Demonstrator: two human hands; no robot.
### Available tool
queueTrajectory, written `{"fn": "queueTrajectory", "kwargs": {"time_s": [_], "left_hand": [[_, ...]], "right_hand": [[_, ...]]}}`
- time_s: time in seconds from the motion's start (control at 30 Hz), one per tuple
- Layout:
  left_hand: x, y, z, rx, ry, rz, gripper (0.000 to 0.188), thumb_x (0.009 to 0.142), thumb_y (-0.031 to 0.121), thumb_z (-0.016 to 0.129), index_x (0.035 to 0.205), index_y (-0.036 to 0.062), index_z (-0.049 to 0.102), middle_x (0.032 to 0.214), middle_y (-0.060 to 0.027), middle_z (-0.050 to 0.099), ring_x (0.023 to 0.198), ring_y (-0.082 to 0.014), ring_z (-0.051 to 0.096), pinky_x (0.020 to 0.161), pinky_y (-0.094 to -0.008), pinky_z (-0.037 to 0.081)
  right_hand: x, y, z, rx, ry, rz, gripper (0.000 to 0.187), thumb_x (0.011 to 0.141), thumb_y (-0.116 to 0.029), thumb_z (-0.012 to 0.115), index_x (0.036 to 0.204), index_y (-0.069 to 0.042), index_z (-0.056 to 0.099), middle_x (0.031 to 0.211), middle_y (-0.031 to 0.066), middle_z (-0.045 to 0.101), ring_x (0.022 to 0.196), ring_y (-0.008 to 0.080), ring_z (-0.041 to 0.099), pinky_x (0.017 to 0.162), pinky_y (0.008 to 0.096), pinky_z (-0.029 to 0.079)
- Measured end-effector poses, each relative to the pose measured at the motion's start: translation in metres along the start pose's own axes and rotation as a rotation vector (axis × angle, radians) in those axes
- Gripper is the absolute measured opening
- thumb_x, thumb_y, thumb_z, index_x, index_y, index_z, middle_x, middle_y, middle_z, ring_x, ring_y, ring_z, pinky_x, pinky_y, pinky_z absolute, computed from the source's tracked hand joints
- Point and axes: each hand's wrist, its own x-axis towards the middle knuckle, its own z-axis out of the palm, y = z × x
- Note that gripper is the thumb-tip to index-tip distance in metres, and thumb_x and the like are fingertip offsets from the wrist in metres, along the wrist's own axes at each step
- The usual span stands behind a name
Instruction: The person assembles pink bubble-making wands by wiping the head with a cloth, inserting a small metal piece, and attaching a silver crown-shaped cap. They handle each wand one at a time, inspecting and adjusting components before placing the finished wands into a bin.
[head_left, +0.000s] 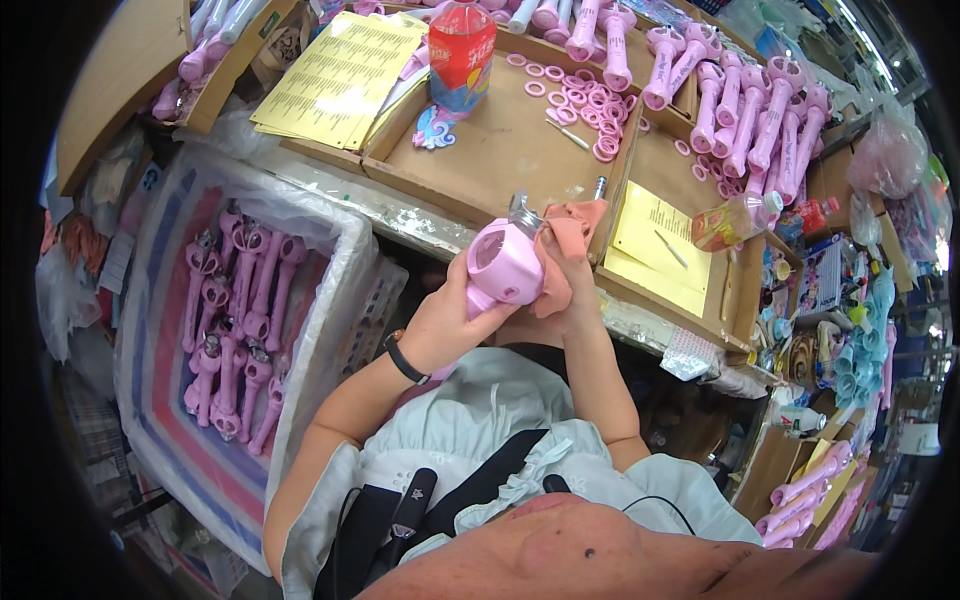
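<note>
A pink plastic toy wand (505,268) is held up in front of my body, its hollow rounded head turned upward and a clear, shiny piece (521,209) standing at its top. My left hand (447,318) is closed round its lower side; the handle runs back under the wrist, mostly hidden. In my right hand (574,285) is a crumpled orange cloth (573,228), pressed against the right side of the head. The right fingertips are partly covered by the cloth.
To the left, a plastic-lined striped bag (345,235) holds several pink wands (240,270). Ahead, a cardboard tray (450,175) carries pink rings (600,105), a red-labelled bottle (462,55) and yellow sheets (340,75). More wands (770,115) are heaped at right, near a tilted bottle (735,222).
</note>
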Motion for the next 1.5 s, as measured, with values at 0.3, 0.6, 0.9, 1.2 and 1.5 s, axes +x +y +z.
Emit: {"fn": "queueTrajectory", "kwargs": {"time_s": [0.3,0.6,0.9,1.2,1.5], "left_hand": [[0.021,-0.029,-0.006,-1.204,-0.49,-0.21,0.065,0.087,0.04,0.06,0.132,0.0048,0.03,0.093,-0.0179,0.061,0.059,-0.0198,0.064,0.049,-0.0278,0.054],[0.015,-0.014,-0.003,-0.683,-0.162,-0.249,0.057,0.093,0.034,0.054,0.137,0.0117,0.025,0.09,-0.0099,0.059,0.054,-0.0128,0.058,0.045,-0.0249,0.05],[0.015,-0.016,-0.01,-0.643,-0.182,-0.236,0.061,0.093,0.059,0.031,0.133,0.0133,0.027,0.084,-0.0084,0.06,0.054,-0.0134,0.06,0.046,-0.0247,0.051],[0.023,-0.037,-0.012,-1.387,-0.473,-0.225,0.077,0.09,0.066,0.022,0.121,-0.0015,0.043,0.084,-0.0184,0.059,0.047,-0.0189,0.058,0.038,-0.0271,0.047],[0.024,-0.036,-0.014,-1.313,-0.464,-0.305,0.072,0.091,0.063,0.025,0.122,0.0008,0.042,0.086,-0.0183,0.061,0.049,-0.0183,0.06,0.044,-0.0282,0.051]], "right_hand": [[0.004,-0.003,-0.016,0.126,-0.26,0.028,0.038,0.087,-0.018,0.059,0.12,-0.008,0.044,0.106,0.006,0.055,0.09,0.0153,0.059,0.074,0.0283,0.05],[-0.003,0.034,0.009,-0.464,0.135,-0.509,0.064,0.086,-0.013,0.057,0.14,-0.001,0.024,0.136,0.0157,0.034,0.121,0.0243,0.042,0.096,0.0325,0.039],[0.01,0.034,-0.003,-0.827,-0.064,-1.034,0.048,0.084,-0.024,0.063,0.121,0.002,0.047,0.133,0.0244,0.038,0.117,0.0369,0.045,0.098,0.0433,0.035],[0.02,-0.002,-0.011,0.04,0.364,-0.467,0.021,0.094,-0.01,0.05,0.113,-0.001,0.051,0.093,0.0105,0.06,0.08,0.0162,0.059,0.069,0.0261,0.048],[-0.012,0.019,-0.009,-0.183,0.176,-0.627,0.027,0.09,-0.006,0.047,0.116,-0.001,0.045,0.114,0.0107,0.053,0.101,0.0181,0.054,0.088,0.0296,0.044]]}}
